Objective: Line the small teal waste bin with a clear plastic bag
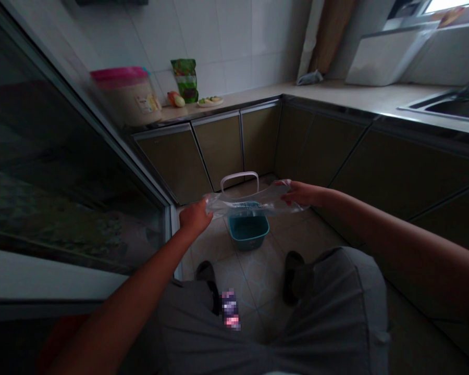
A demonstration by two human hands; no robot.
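Observation:
A clear plastic bag [254,203] is stretched sideways between my two hands. My left hand [196,214] is closed on its left end, and my right hand [299,193] grips the right end. Below and partly behind the bag, a teal bin [249,234] stands on the tiled floor, open at the top. A pale handle [240,175] rises behind the bag; what it joins is hidden by the plastic.
My feet stand either side of a blurred item [230,311] on the floor. Cabinets [219,148] run behind and right. The counter [254,92] holds a pink-lidded container [128,96], a green packet [185,80] and a plate [210,102]. A glass door frame [168,224] is left.

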